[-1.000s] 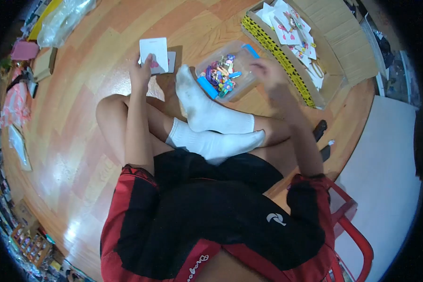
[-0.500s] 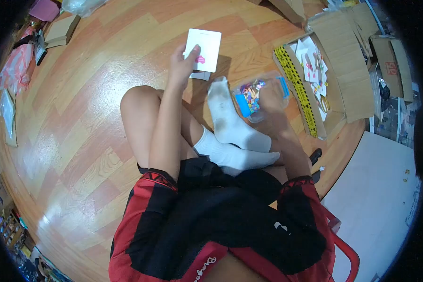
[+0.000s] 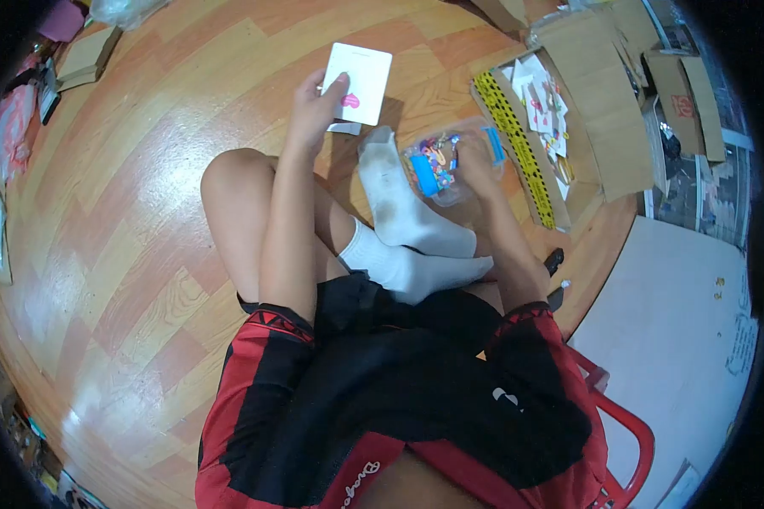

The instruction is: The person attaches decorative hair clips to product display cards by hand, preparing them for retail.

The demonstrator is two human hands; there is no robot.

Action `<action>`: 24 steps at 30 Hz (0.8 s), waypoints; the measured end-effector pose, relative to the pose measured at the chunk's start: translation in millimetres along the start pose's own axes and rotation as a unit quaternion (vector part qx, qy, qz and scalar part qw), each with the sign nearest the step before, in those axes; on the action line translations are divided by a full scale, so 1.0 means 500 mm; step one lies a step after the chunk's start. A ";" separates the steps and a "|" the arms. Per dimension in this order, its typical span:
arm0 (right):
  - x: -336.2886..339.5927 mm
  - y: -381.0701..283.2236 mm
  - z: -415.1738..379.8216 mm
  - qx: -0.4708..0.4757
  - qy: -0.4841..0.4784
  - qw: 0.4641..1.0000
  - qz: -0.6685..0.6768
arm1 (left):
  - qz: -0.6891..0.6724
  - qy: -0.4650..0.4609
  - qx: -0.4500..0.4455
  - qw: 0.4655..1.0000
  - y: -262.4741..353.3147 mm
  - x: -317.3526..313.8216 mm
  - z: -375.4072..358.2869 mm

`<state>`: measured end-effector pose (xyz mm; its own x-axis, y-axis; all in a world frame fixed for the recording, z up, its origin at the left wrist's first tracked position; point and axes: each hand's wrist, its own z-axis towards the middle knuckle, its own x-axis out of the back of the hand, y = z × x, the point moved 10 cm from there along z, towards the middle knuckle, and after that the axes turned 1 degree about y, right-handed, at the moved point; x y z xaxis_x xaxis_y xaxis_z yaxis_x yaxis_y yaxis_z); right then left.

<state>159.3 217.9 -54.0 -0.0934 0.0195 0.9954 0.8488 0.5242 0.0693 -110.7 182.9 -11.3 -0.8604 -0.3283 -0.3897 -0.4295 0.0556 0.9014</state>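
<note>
My left hand (image 3: 317, 106) is closed on a white card (image 3: 363, 81) with a pink mark, its thumb lying on the card's face. A second pale card (image 3: 345, 128) shows just below it. My right hand (image 3: 472, 161) reaches into a clear plastic container (image 3: 448, 195) with blue clips, which holds many small colourful pieces (image 3: 437, 154). The fingertips are among the pieces, and whether they hold one is too small to tell. The container stands on the floor beside my white-socked feet (image 3: 390, 199).
An open cardboard box (image 3: 522, 153) with yellow-black tape holds white cards at the right. Another carton (image 3: 683, 106) stands beyond it. A white board (image 3: 683, 297) and a red tubular frame (image 3: 632, 433) are at the lower right. Bags (image 3: 8, 140) lie at the far left.
The whole view has shifted, so the scene sits slightly further left and up. My right hand has drawn back a little over the container, uncovering more pieces. My left hand still holds the card.
</note>
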 end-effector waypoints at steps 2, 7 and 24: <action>0.008 -0.002 0.002 -0.024 -0.051 0.997 0.059 | 0.005 0.017 0.008 1.000 0.003 0.009 -0.005; 0.024 0.036 0.007 -0.034 0.016 0.975 0.218 | -0.009 0.032 0.017 0.999 0.011 0.009 -0.010; 0.211 -0.146 -0.063 -0.186 0.071 0.507 0.838 | 0.168 -0.188 0.017 0.968 0.005 -0.095 -0.050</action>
<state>103.8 154.8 48.2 0.9383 0.0970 -0.3319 -0.2851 -0.3263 -0.9013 -64.1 175.2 14.0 -0.9891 0.0803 -0.1233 -0.1120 0.1327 0.9848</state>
